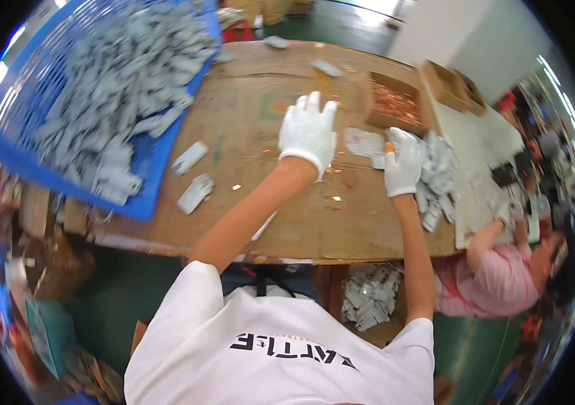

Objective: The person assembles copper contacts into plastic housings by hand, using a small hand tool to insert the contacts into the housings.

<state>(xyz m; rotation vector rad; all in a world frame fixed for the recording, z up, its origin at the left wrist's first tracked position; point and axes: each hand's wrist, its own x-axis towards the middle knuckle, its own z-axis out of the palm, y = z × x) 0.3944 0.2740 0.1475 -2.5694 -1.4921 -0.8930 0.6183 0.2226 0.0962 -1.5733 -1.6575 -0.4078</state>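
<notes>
My left hand [307, 131], in a white glove, reaches over the cardboard-covered table [240, 101] with its fingers spread. Small copper-coloured pieces [333, 170] lie scattered just beside it. My right hand [403, 165], also gloved, is at the left edge of a heap of pale grey plastic parts [439, 165]. Its fingers are curled together, and an orange patch shows near the thumb; what they hold, if anything, I cannot make out. A flat pale part [363, 142] lies between my hands. Two loose grey parts, one whole [190, 157] and one beside it [195, 194], rest left of my left forearm.
A blue basket [154, 185] full of grey parts stands at the left. Copper pieces fill a cardboard box [367, 101] at the back right, near other cardboard boxes [446, 84]. Below the table edge sits a box of white parts [370, 297]. A person in pink [486, 287] works at the right.
</notes>
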